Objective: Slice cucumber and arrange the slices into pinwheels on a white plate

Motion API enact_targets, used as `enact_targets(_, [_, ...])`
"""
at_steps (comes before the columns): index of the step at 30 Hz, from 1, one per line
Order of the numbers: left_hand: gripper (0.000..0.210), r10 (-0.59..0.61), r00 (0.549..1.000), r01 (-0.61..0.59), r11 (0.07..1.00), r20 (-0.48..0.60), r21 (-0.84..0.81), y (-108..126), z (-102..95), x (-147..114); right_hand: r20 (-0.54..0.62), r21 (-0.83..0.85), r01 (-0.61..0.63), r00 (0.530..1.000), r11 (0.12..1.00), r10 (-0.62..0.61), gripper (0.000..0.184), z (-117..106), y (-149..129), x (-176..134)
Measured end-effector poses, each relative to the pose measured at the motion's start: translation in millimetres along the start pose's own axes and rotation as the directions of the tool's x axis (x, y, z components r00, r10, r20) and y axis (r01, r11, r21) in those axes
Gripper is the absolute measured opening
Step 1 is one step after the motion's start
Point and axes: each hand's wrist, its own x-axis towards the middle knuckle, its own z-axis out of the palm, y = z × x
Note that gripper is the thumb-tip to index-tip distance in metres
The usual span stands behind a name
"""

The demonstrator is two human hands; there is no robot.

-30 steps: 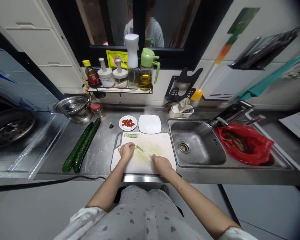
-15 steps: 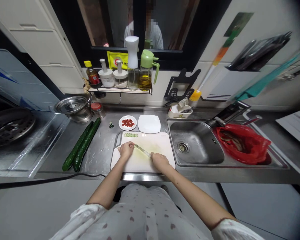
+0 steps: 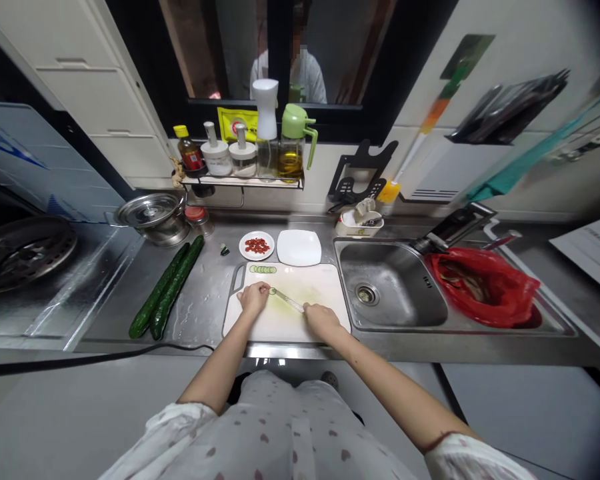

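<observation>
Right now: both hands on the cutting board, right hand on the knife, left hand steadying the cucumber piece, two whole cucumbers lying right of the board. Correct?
One error: the two whole cucumbers lie left of the cutting board, not right; the sink is on the right. The head view shows it. The right hand on the knife and the left hand on the cucumber piece are correct.

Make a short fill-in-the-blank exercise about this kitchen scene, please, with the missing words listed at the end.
1. The left hand and the right hand work over the white ____.
2. A row of cucumber slices lies at the board's ____ edge.
3. Two whole cucumbers lie on the counter to the ____ of the board.
4. The small round plate behind the board holds ____ pieces.

Missing words: cutting board; far; left; red
</observation>
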Motion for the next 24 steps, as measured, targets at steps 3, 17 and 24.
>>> enact_targets(3, [0.023, 0.005, 1.0, -0.005, 1.0, 0.002, -0.001, 0, -0.3, -1, 0.014, 0.004, -0.014, 1.0, 1.0, 0.014, 0.03, 2, 5, -4])
enact_targets(17, [0.022, -0.009, 1.0, 0.009, 1.0, 0.001, -0.003, 1, -0.1, 0, 0.006, -0.005, 0.03, 1.0, 1.0, -0.03, 0.034, -11, -2, 2])
enact_targets(24, [0.022, -0.002, 1.0, 0.002, 1.0, 0.0, -0.003, 1, 0.0, -1, 0.0, -0.071, 0.054, 0.999, 0.996, -0.054, 0.035, -20, -1, 4])
